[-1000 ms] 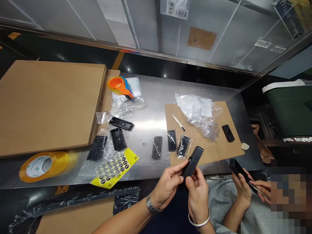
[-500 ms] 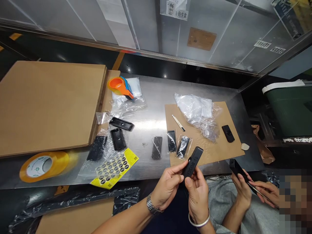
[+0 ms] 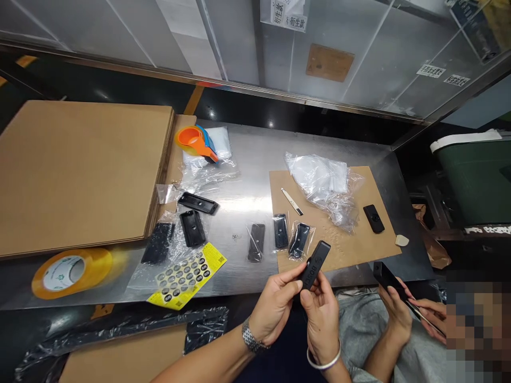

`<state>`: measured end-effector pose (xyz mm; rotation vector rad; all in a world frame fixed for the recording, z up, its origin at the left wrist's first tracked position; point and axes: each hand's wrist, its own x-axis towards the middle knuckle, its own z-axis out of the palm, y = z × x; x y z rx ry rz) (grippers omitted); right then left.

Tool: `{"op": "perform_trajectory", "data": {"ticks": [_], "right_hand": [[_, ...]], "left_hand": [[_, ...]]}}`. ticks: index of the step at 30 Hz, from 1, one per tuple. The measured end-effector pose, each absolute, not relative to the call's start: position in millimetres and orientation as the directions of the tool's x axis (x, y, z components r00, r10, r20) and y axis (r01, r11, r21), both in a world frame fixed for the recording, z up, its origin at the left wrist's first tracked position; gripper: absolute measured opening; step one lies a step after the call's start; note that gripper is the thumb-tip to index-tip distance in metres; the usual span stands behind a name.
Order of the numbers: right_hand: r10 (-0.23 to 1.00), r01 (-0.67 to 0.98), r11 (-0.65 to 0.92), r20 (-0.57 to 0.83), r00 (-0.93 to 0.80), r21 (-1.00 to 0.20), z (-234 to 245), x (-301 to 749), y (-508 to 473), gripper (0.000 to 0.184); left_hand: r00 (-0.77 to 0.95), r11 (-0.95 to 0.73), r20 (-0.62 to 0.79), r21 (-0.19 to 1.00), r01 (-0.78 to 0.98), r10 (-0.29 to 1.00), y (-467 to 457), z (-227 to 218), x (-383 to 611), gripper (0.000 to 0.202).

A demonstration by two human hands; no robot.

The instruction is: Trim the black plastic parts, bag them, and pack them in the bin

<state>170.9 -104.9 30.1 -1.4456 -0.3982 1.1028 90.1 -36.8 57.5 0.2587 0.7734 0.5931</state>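
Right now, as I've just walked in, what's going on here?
The left hand and right hand together hold a black lettered piece by the near edge of a metal table. To the right, a co-worker's hands hold another black piece. A bagged black part and a slim pale tool lie on a cardboard sheet; a yellow sticker sheet lies farther left.

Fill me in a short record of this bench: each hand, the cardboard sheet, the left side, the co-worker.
Left hand: holds black lettered bar
Right hand: holds same bar
Cardboard sheet: carries clear plastic bags, among other things
Left side: yellow sticker sheet, amber tape roll
Co-worker's hand: holds another black bar
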Motion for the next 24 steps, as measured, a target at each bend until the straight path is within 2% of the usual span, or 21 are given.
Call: {"op": "perform_trajectory", "data": {"ticks": [6,15,19,24], "right_hand": [[0.784,-0.430,-0.210,-0.414,0.462,-0.878,34.5,174.0,-101.1,0.046],[0.777,-0.459,-0.216,-0.437,0.453,-0.861,36.7,177.3,-99.7,0.045],[0.777,-0.433,-0.220,-0.425,0.464,-0.874,35.9,175.1,-99.7,0.043],[0.773,-0.351,-0.261,-0.412,0.482,-0.899,31.1,170.2,-102.1,0.053]], "left_hand": [[0.575,0.813,-0.579,0.351,-0.464,0.578,-35.9,57.1,90.7,0.031],[0.568,0.810,-0.582,0.358,-0.464,0.582,-36.1,57.3,91.2,0.032],[0.561,0.809,-0.586,0.374,-0.453,0.585,-35.3,59.0,92.7,0.031],[0.492,0.803,-0.638,0.415,-0.428,0.592,-35.9,56.5,95.8,0.032]]}}
